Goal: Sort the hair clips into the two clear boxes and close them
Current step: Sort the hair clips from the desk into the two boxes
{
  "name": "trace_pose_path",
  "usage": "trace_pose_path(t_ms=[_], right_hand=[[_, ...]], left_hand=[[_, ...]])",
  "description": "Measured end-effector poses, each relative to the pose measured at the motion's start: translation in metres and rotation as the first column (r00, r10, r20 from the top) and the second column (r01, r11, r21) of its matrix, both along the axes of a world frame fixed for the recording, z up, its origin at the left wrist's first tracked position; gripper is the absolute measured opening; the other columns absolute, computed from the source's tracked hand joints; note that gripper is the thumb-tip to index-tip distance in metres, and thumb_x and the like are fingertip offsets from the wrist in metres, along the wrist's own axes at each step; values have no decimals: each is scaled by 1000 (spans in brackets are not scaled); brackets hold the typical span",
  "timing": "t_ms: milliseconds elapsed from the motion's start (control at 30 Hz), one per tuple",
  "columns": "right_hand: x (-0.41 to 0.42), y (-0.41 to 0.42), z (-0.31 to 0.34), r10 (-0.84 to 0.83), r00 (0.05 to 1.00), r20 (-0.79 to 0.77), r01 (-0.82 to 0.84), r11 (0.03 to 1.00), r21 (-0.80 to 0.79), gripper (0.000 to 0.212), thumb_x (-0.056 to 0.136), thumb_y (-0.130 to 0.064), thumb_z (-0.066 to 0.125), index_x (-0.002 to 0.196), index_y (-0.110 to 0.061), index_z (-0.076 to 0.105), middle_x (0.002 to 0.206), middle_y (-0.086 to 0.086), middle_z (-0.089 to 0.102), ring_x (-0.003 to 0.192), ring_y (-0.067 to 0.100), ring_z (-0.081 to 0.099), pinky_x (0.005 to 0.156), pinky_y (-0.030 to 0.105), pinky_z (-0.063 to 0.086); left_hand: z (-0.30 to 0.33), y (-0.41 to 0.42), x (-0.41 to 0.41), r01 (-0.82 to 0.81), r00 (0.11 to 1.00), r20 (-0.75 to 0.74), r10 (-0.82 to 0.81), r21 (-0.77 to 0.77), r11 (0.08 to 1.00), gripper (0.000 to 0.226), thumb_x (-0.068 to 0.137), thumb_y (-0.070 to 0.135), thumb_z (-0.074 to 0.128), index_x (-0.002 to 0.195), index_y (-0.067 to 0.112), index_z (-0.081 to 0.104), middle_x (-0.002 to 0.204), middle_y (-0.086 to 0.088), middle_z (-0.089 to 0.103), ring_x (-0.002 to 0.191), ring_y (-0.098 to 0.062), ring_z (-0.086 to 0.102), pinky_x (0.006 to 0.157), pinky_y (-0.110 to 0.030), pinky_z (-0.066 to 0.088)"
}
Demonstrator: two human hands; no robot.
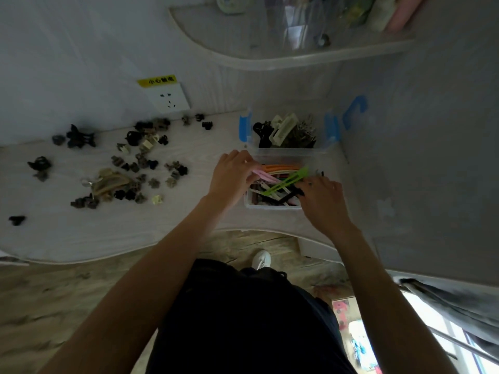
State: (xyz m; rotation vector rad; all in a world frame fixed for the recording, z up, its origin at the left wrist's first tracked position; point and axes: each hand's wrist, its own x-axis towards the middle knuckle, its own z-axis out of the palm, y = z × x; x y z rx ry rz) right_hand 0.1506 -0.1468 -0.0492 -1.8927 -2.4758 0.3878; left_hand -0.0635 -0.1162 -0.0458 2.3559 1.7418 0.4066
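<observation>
Two clear boxes stand at the table's right end. The near box (272, 206) holds long flat clips in orange, pink, green and black. The far box (291, 151), with blue latches, holds large claw clips. My left hand (232, 178) is at the near box's left rim, fingers on a pink clip (263, 176). My right hand (324, 198) is at its right side, fingers closed on a black clip (293, 195) next to a green clip (290, 179). Several small dark and beige claw clips (129, 168) lie scattered on the table to the left.
A white wall socket (168, 98) with a yellow label sits behind the table. A curved shelf (270, 60) with a clear container hangs above the boxes. A wall closes in on the right. The table's wavy front edge (135, 252) runs below my arms.
</observation>
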Motion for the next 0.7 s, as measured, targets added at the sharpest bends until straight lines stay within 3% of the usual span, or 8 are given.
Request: trace_pose_path(t_ms=[100,333,533,633,700], right_hand=[[3,1,3,-35,998,-42,35,999,6,30,90,-17,49,120,-16,57,123,10,57,111,30,51,93,43,33],[-3,3,3,-32,998,-63,33,999,13,38,89,-10,48,125,-18,54,122,10,59,110,31,52,86,43,36],[-19,18,6,20,980,-196,-30,998,-51,46,82,5,47,125,-11,55,124,14,59,109,32,55,91,36,36],[-19,24,3,38,998,-56,-40,998,-40,41,83,-3,50,123,-11,56,127,12,57,113,32,50,91,38,36],[-26,23,5,35,998,-52,-35,999,-5,36,84,-7,52,119,-12,59,126,11,57,114,33,49,92,41,38]], left_hand=[[-1,-3,2,-61,994,97,55,56,997,19,75,29,73,94,25,71,81,1,65,75,-20,57,69,-29,35],[-10,-6,28,-38,985,-169,37,-8,999,27,82,37,64,106,24,68,97,0,72,99,-24,58,89,-40,38],[-18,-30,-16,-44,984,175,29,80,996,27,85,18,54,111,18,63,116,-4,63,109,-21,52,91,-29,39],[-20,-49,-48,-146,958,259,123,71,987,27,86,12,50,109,14,63,113,-9,63,106,-22,53,92,-25,37],[-21,-65,-72,-224,936,287,203,44,974,27,86,9,49,109,13,63,114,-10,63,106,-25,55,92,-25,38]])
